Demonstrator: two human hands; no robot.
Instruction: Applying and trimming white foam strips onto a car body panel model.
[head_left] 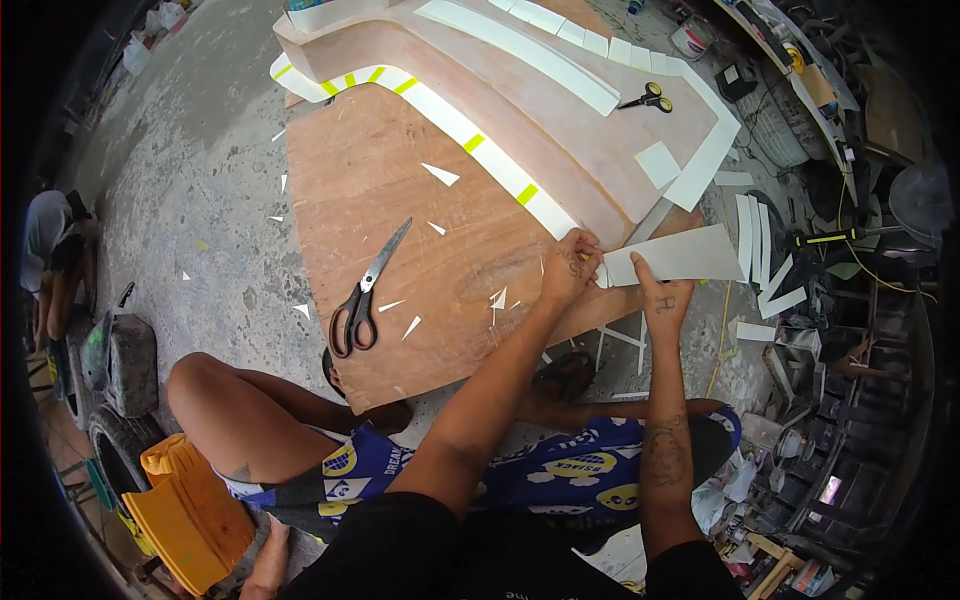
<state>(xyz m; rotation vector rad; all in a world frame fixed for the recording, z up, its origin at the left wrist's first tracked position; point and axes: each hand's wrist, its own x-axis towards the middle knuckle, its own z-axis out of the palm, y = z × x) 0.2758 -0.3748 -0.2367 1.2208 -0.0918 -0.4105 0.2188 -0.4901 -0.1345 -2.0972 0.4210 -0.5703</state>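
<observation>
Scissors (368, 284) on bd (355, 165), L of hands (571, 272)

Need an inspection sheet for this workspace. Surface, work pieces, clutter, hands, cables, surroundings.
Surface: wooden board, over a grey concrete floor.
Work pieces: pinkish curved panel, partly on the board; white strip along its near edge, crossed by yellow-green tape pieces.
Clutter: large scissors and paper scraps on the board; small scissors on the panel; loose white strips on the floor at right.
Hands: right grips a white sheet; left at its left end, fingertips partly hidden.
Cables: thin yellow cable at right, ends untraceable.
Surroundings: orange chair, tyre and another person at left; fan at right.
</observation>
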